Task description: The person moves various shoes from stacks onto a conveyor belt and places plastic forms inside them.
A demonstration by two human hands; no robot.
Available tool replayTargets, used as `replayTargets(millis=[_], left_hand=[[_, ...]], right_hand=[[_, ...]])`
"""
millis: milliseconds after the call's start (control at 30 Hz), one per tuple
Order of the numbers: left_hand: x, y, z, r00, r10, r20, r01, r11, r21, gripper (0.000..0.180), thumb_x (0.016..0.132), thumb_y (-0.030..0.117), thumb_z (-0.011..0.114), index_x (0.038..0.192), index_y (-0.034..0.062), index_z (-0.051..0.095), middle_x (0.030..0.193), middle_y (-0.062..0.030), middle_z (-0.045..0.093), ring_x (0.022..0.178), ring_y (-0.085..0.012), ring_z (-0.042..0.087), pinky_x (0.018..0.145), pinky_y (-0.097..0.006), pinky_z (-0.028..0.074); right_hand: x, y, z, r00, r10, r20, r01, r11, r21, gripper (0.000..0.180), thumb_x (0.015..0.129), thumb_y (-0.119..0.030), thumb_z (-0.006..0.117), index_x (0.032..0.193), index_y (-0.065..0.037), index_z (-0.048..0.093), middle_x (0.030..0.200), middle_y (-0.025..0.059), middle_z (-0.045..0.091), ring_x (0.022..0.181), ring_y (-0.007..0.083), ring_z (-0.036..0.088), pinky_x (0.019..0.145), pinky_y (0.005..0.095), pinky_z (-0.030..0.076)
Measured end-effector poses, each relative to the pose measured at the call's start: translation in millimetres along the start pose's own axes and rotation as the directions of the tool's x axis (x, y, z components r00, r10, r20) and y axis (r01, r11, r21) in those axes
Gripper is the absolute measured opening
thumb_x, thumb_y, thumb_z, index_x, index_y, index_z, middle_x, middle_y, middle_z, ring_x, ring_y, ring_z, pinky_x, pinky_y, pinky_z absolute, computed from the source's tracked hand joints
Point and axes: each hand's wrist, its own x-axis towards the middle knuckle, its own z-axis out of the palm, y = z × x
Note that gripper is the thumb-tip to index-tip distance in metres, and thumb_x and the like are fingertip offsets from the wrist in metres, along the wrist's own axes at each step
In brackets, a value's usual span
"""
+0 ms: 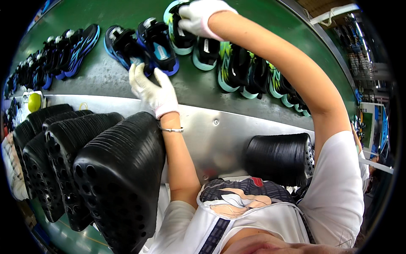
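Note:
Both my hands wear white gloves. My left hand [154,89] is open, thumb and fingers apart, at the near end of a pair of black-and-blue sneakers. Its fingertips reach the left sneaker [122,47], while the right sneaker [158,48] stands just beyond the thumb. Farther off, my right hand [205,17] is closed over the upper part of a black sneaker with a teal sole and yellow-green pattern [182,45]. Its fingers partly cover that shoe. Beside it stands another teal-soled sneaker [205,57], below my right wrist.
More teal-soled sneakers [232,70] line the green surface [190,86] to the right, partly behind my forearm. Black-and-blue sneakers [78,53] form a row at left. Tall stacks of black nested, holed pieces [122,169] flank my left arm; another stack [277,156] lies right on the metal ledge [211,139].

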Motion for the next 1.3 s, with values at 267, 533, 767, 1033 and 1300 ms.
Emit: replayTargets(millis=[267,533,767,1033,1300], left_hand=[[85,31,9,0.795,-0.469,0.384,0.109,0.734,0.670,0.057,0.078,0.054,0.055,0.106,0.0064,0.068,0.105,-0.0173,0.068,0.103,-0.0349,0.061,0.091,-0.041,0.045],[56,70,27,0.716,-0.299,0.631,-0.273,0.712,0.647,0.043,0.082,0.042,0.050,0.096,0.0081,0.072,0.098,-0.0161,0.070,0.093,-0.0339,0.065,0.082,-0.042,0.050],[-18,125,21,0.540,-0.057,0.840,-0.472,0.806,0.358,0.038,0.086,0.043,0.048,0.085,0.0129,0.071,0.089,-0.0086,0.070,0.090,-0.0258,0.065,0.076,-0.037,0.050],[-13,83,-8,0.824,-0.203,0.528,0.158,0.979,0.130,0.044,0.078,0.037,0.068,0.103,0.0018,0.059,0.105,-0.0197,0.060,0.091,-0.0336,0.062,0.081,-0.041,0.050],[31,82,22,0.349,-0.498,0.794,0.114,0.863,0.492,0.046,0.080,0.036,0.064,0.108,0.0002,0.066,0.111,-0.0220,0.064,0.103,-0.0375,0.062,0.087,-0.040,0.051]], right_hand=[[-4,8,55,0.954,0.016,0.300,-0.084,0.973,0.215,0.059,0.088,-0.046,0.052,0.133,-0.008,0.050,0.124,0.0173,0.059,0.112,0.0326,0.058,0.092,0.0416,0.048],[-65,72,75,0.952,-0.013,0.307,-0.051,0.979,0.199,0.054,0.088,-0.044,0.053,0.124,-0.004,0.057,0.117,0.0187,0.062,0.107,0.0352,0.060,0.092,0.0417,0.047],[-127,144,89,0.953,0.132,0.274,-0.157,0.985,0.073,0.053,0.089,-0.040,0.055,0.130,-0.006,0.051,0.128,0.0150,0.055,0.116,0.0341,0.053,0.097,0.0399,0.044],[-140,101,36,0.984,0.040,-0.172,-0.017,0.991,0.135,0.024,0.089,-0.027,0.051,0.102,-0.009,0.062,0.093,0.0168,0.062,0.089,0.0368,0.060,0.079,0.0417,0.048],[-81,7,26,0.964,0.053,0.259,-0.035,0.997,-0.075,0.051,0.078,-0.047,0.063,0.102,-0.003,0.069,0.088,0.0182,0.068,0.081,0.0316,0.067,0.073,0.0396,0.054]])
